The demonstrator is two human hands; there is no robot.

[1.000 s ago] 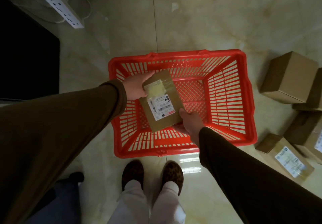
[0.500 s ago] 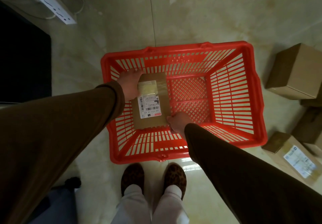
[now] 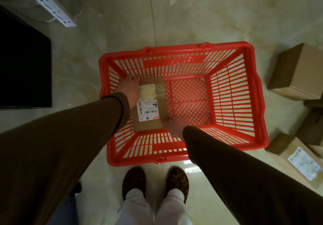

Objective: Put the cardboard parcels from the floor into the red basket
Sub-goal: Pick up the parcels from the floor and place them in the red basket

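Parcel in hand: one flat cardboard parcel (image 3: 150,105) with a white label, low inside the red basket (image 3: 258,102) at its left wall; whether it touches the bottom cannot be told.
Left hand: the left hand (image 3: 130,89) grips the parcel's far left edge.
Right hand: the right hand (image 3: 174,126) holds the parcel's near right corner; its fingers are mostly hidden.
Basket: one, standing on the floor (image 3: 192,14), holding only this parcel.
Parcels on floor: at least three to the right of the basket, namely a plain box (image 3: 297,72), a darker box (image 3: 312,125) at the frame edge, and a labelled box (image 3: 295,161) at the basket's near right corner.
Other: one white power strip (image 3: 47,2) at far left; two patterned slippers (image 3: 155,181) just before the basket's near rim.
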